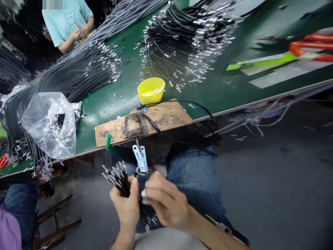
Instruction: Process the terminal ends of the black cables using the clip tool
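Observation:
My left hand (126, 208) grips a bundle of short black cables (121, 181) whose silver, stripped-looking ends point up and away from me. One cable stands apart between thumb and forefinger, its tip close under a light-blue clothespin (141, 159). The clothespin hangs off the shaft of a small grimy motor (134, 125) fixed on a wooden board (169, 118). Just right of the bundle, my right hand (169, 199) has its fingers curled together and slightly blurred. Something white shows at its fingertips; what it is cannot be made out.
A green clamp (109, 143) grips the board at the table edge. Behind it stand a yellow bowl (151, 92) and piles of cables (179, 41). A plastic bag (50, 125) lies left; orange-handled tools (304, 48) lie right. A co-worker (69, 26) is across the table.

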`<state>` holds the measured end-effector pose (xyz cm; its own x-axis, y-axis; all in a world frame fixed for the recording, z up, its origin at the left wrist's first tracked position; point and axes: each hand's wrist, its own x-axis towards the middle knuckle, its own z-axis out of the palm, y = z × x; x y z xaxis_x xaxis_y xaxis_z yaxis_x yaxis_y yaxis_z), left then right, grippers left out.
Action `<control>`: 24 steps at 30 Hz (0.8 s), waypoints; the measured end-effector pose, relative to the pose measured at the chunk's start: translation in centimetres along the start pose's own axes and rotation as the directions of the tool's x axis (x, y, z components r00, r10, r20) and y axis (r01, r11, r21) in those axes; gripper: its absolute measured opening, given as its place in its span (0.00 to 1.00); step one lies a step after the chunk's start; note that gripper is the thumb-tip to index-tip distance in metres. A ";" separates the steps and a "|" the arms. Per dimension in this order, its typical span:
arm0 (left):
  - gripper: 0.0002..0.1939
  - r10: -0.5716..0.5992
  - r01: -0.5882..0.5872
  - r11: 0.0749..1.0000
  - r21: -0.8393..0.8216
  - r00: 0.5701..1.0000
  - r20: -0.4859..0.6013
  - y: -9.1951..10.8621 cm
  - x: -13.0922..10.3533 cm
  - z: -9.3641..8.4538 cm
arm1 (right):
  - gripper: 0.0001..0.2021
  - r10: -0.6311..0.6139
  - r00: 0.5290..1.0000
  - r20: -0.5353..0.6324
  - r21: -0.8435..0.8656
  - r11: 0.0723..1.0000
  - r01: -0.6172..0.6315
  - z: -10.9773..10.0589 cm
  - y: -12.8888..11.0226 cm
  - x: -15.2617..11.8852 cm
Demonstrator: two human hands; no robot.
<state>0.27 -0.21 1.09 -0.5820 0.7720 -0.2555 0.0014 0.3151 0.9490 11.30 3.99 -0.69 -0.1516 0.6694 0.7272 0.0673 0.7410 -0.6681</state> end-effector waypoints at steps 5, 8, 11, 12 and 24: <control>0.13 0.085 -0.083 0.994 0.070 0.996 -0.030 -0.5 1.5 -0.8 | 0.02 0.475 0.867 -0.151 0.213 0.872 -0.440 -0.7 0.7 1.2; 0.13 0.091 -0.091 0.994 0.061 0.996 0.000 -1.4 1.9 -1.0 | 0.15 0.680 0.725 0.113 0.499 0.592 -0.633 -0.7 1.4 2.4; 0.12 0.062 -0.062 0.996 0.059 0.998 0.013 -1.7 1.7 -0.8 | 0.17 0.705 0.631 0.323 0.550 0.403 -0.732 -0.2 1.5 2.6; 0.13 0.054 -0.055 0.996 0.066 0.998 0.014 -1.6 1.5 -0.7 | 0.15 0.724 0.614 0.314 0.527 0.404 -0.747 -0.1 1.4 2.4; 0.23 -0.187 0.195 0.963 -0.185 0.981 0.059 0.1 -0.4 0.6 | 0.12 0.422 0.906 -0.038 0.127 0.901 -0.415 0.2 0.7 -0.8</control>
<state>0.99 -0.16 1.19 -0.5231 0.7306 -0.4388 -0.2622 0.3519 0.8986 11.28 4.01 -1.76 -0.0719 0.9211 0.3827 -0.0022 0.3836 -0.9235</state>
